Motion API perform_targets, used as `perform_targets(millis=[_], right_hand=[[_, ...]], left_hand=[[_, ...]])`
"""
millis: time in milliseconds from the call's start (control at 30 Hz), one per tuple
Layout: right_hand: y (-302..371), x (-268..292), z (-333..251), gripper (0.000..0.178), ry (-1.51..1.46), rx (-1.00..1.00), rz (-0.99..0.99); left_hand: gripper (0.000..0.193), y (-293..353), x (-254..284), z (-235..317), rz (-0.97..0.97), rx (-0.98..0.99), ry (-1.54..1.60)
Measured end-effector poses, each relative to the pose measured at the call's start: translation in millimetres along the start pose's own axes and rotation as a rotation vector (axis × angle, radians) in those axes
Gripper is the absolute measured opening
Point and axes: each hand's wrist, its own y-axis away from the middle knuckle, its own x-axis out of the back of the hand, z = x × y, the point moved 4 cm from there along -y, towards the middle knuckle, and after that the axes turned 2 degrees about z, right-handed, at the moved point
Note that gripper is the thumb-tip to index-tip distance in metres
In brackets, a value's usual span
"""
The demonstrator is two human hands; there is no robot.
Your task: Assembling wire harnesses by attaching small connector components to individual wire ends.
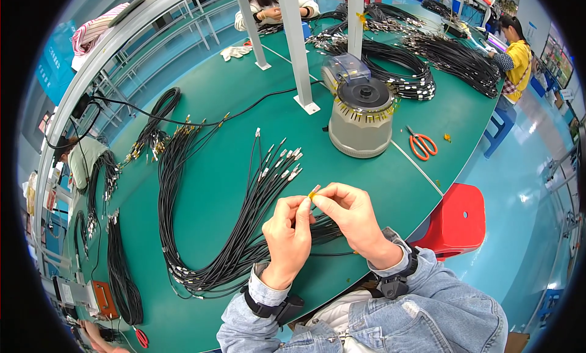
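My left hand (288,234) pinches a black cable just below its metal connector end (315,190). Thumb and forefinger of my right hand (353,217) press a small piece of amber tape (312,195) against that same end. Both hands meet over the green table, close to its near edge. Beneath and left of them lies a large looped bundle of black cables (235,255), its loose ends tipped with silver connectors and white tags. Beyond my hands stands a round grey tape dispenser (360,124) with amber strips around its rim.
Orange-handled scissors (421,144) lie right of the dispenser. Metal posts (297,54) rise from the green table (213,151). More cable bundles (421,54) fill its far right and left (124,273). A red stool (459,222) stands at the right edge. Other people work around the table.
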Motion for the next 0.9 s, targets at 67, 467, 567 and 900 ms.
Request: perform_targets(millis=[67, 467, 567, 900], right_hand=[[-1, 1, 0, 0.01, -0.028, -0.041, -0.007], [1, -5, -6, 0.017, -0.089, -0.087, -0.039], [-2, -5, -2, 0.016, -0.091, -0.07, -0.043], [-7, -4, 4, 0.01, -0.063, 0.006, -0.061]], left_hand=[[0.01, 1, -1, 2, 0.001, -0.002, -0.02], [0.009, -1, 3, -4, -0.01, 0.156, 0.039], [0.01, 0, 3, -6, -0.017, 0.186, 0.074], [0.014, 1, 2, -9, -0.073, 0.296, 0.248]])
